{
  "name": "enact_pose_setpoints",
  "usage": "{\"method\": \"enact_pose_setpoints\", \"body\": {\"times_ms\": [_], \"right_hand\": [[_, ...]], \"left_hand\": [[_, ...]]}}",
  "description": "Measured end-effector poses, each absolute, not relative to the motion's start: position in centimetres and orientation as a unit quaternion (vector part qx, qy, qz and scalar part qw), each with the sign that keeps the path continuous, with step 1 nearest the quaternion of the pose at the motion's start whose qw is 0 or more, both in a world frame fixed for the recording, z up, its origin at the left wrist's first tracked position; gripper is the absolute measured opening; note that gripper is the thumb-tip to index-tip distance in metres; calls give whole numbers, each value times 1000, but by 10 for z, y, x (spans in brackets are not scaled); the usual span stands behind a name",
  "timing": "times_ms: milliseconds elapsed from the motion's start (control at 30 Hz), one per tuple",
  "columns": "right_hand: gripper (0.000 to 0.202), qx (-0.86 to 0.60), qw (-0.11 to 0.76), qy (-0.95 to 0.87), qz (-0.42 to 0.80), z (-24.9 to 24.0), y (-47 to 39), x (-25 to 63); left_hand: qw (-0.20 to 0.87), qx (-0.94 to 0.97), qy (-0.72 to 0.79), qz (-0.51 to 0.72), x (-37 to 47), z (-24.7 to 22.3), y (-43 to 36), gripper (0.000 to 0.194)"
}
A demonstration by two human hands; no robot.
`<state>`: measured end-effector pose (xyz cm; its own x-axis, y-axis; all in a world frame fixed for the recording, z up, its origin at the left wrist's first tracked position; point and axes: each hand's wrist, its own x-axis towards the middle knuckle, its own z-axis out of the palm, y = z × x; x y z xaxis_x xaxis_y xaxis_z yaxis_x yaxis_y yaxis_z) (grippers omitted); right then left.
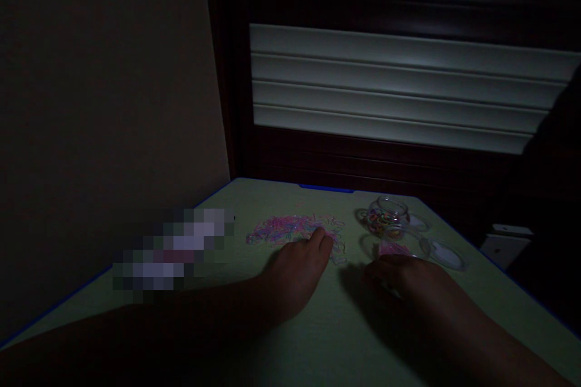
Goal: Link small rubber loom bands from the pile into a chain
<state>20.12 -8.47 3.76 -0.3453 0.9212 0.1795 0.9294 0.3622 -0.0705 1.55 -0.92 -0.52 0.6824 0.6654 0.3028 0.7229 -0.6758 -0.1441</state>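
"Nearest first?"
"Under everything, a pale green table (327,344) with blue edging. At lower right, a right hand (403,278), fingers curled in front of a clear container (425,246) with pink pieces (393,248) inside; too dark to tell whether pinching, gripping or only touching."

"And to the left?"
"A left hand (297,269), knuckles up, fingers bent close together and down onto the near right side of a loose pile of small bands (281,227) — mostly pink, some bluish. Fingertips hidden, so impossible to tell whether pinching any."

"Beyond the hands?"
"Right of the container, a clear round lid (447,254), lying flat; past the table's right edge, a white item (505,248). Behind the container, an upright clear jar (384,219), partly full of multicoloured bits."

"Farthest?"
"Across the back, a dark panel (363,0) with pale slats (385,97) — and, at left, a dim wall (100,84)."
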Motion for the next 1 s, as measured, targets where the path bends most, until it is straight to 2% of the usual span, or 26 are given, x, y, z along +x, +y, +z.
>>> {"method": "enact_pose_setpoints", "body": {"times_ms": [367, 1000], "right_hand": [[20, -552, 137, -822, -22, 36, -86, 202], [20, -561, 110, -820, -21, 37, -88, 201]], "left_hand": [[119, -906, -382, -139, 16, -7, -7, 22], [95, -896, -401, -164, 17, -6, -8, 17]]}}
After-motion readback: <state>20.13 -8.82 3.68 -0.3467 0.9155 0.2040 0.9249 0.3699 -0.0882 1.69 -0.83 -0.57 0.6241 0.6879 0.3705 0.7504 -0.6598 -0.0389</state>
